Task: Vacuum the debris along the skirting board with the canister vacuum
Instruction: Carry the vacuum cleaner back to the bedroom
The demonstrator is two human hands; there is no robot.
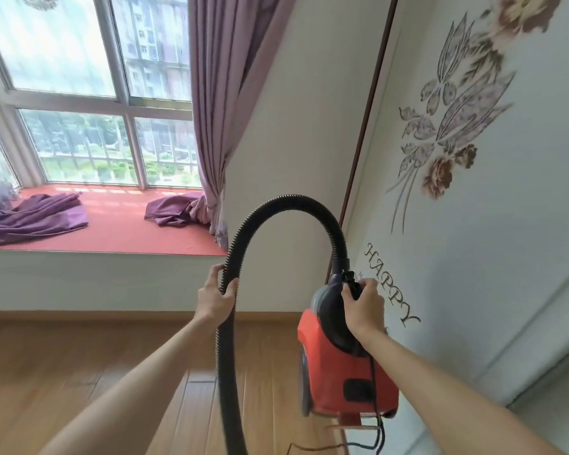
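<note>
Both bare forearms reach out: left hand [218, 295] fingers wrapped round the ribbed black hose [243, 231], right hand [363, 302] closed on the red canister vacuum's [339, 366] top handle. Hose looks floppy; canister seems light, best carried there.

The vacuum [337, 366] is red with a black hose [243, 231]. Purple striped curtain [217, 93], red window seat [119, 224]. The white panel [506, 224] bears brown flowers [440, 172].

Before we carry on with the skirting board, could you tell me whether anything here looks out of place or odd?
Yes: the vacuum hangs off the floor, carried by the right hand at its top, while the left hand grips the hose. Its cord dangles beneath. Loose purple cloth lies crumpled on the window seat.
</note>
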